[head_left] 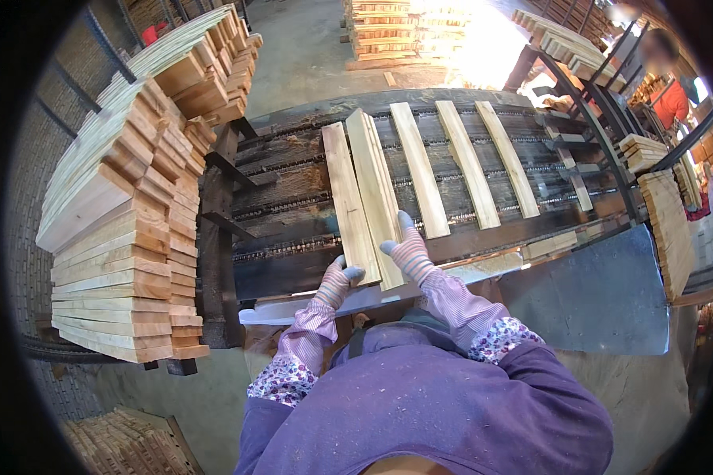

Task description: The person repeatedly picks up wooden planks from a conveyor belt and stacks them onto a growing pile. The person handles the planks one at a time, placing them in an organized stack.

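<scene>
One gloved left hand (336, 283) touched the near end of a board (346, 198), the right hand (410, 252) the right edge of a stack (375, 190); thumbs spread, but clamping could not be told. Board and stack lay on the conveyor (285, 229), presumably stiff and light, best taken by the long edges. Piled planks (384, 32) stood beyond.

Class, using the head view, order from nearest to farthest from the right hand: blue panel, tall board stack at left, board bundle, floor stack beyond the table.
From the right hand:
1. Board bundle, touching it
2. Blue panel, right
3. Tall board stack, left
4. Floor stack, beyond the table
</scene>
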Demonstrator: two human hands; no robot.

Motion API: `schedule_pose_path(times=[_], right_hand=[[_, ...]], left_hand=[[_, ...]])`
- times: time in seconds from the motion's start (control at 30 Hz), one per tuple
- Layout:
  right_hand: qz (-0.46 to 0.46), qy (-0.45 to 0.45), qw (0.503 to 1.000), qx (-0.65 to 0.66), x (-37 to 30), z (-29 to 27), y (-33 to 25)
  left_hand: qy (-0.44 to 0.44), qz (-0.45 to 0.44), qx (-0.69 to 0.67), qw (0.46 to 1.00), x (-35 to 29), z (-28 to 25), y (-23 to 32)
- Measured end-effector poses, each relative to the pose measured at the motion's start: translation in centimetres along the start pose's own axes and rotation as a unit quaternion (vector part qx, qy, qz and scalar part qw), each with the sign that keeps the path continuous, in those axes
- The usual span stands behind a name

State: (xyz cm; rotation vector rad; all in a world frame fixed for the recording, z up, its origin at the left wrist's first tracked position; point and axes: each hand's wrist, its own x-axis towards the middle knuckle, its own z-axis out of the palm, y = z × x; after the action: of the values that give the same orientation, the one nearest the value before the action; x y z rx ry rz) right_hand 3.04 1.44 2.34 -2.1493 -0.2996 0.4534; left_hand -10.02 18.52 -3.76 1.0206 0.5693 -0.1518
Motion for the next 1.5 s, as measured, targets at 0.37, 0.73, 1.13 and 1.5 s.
schedule_pose_path(times=[0.37, 0.73, 1.13, 1.5], right_hand=[[0.186, -0.216, 0.868, 0.406, -1.0, -0.8, 1.9], [-0.052, -0.025, 0.991, 0.122, -0.9, 1.5, -2.7], [0.041, -0.141, 0.929, -0.341, 6.3, 0.8, -7.3], [-0.053, -0.101, 0.942, 0.316, 11.1, -3.2, -4.0]], left_hand=[[-0.032, -0.004, -0.215, 0.976, -6.2, 4.5, 0.8], [-0.099, 0.014, -0.146, 0.984, -8.6, 7.3, 4.7], [0.088, 0.243, 0.056, 0.964, -21.1, 11.3, 12.7], [0.471, 0.564, 0.114, 0.668, -28.6, 14.4, 31.1]])
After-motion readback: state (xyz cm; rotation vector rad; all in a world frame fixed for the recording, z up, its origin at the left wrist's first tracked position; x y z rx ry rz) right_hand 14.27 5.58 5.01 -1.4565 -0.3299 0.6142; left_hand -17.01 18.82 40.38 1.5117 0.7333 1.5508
